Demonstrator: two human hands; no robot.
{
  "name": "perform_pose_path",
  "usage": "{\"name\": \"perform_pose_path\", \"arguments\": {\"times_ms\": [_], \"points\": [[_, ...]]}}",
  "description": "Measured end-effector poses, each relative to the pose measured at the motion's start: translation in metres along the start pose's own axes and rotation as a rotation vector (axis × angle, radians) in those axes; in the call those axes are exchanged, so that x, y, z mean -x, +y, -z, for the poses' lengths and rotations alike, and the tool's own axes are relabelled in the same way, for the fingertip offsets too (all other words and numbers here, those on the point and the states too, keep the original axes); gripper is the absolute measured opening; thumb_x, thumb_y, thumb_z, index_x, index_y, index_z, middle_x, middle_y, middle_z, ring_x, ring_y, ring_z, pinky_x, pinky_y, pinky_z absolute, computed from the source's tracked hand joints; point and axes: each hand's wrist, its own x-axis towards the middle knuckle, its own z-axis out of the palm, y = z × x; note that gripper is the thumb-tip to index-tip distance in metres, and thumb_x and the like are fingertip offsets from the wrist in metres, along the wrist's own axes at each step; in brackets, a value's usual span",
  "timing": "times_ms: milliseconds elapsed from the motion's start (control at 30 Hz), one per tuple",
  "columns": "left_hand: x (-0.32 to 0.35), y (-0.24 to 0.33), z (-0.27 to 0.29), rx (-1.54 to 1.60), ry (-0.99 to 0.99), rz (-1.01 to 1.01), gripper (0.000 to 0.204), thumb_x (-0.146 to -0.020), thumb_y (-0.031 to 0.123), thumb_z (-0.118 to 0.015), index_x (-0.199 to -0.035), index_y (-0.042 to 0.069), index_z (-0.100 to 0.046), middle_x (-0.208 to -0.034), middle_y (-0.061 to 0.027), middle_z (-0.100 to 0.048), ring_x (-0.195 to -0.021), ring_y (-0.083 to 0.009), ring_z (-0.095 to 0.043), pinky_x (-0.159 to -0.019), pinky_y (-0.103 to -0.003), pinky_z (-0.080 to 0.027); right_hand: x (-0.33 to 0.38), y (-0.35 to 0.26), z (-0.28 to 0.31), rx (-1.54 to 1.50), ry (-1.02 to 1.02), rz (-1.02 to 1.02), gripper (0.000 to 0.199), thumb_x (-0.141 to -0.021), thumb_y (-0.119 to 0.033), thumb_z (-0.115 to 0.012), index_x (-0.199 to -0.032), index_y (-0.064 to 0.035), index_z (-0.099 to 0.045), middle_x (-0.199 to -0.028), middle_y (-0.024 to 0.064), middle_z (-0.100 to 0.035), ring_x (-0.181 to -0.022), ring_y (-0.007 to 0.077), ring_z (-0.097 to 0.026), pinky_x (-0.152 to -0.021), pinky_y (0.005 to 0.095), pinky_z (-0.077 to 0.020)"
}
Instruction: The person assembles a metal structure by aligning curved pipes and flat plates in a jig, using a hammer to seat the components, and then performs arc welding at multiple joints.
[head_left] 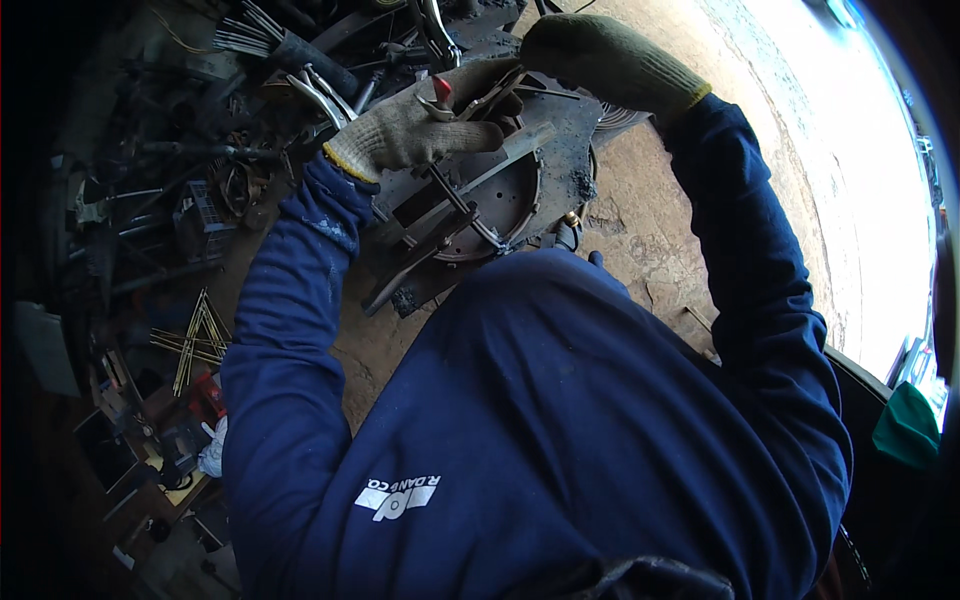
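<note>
Gloved left hand (412,128) around metal tool (492,96), gloved right hand (605,62) nearby, metal worktable (572,140)

Left grip (415,130): gloved, pointing rightward, thumb extended along the near side, fingers bent beyond it
Right grip (600,65): gloved, back uppermost, pointing leftward toward the left, fingertips hidden
Left arm (290,310): blue-sleeved, reaching forward, elbow slightly bent
Right arm (740,220): blue-sleeved, elbow outward, forearm angled forward and inward
</note>
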Motion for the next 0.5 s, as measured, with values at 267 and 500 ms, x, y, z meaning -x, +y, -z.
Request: {"name": "perform_pose_path", "arguments": {"times_ms": [267, 500], "points": [[-0.003, -0.006, 0.002, -0.055, 0.007, -0.053, 0.078, -0.094, 0.003, -0.072, -0.161, 0.006, -0.030, -0.139, -0.0119, -0.060, -0.128, -0.0212, -0.061, -0.111, -0.038, -0.048, -0.005, -0.040, 0.010, -0.038, -0.040, -0.452, 0.036, -0.105, -0.034, -0.064, -0.118, -0.0011, -0.072, -0.096, 0.0065, -0.073, -0.078, 0.0127, -0.064, -0.071, 0.0294, -0.0564], [-0.002, 0.003, 0.003, -0.054, 0.021, 0.004, 0.075, -0.094, 0.002, -0.072, -0.158, 0.006, -0.035, -0.137, -0.0107, -0.061, -0.128, -0.0204, -0.060, -0.109, -0.037, -0.049, -0.003, 0.009, -0.008, -0.148, 0.182, 0.073, 0.041, -0.103, -0.043, -0.063, -0.116, -0.0059, -0.075, -0.090, 0.0057, -0.072, -0.077, 0.0132, -0.064, -0.070, 0.0301, -0.0538]]}}
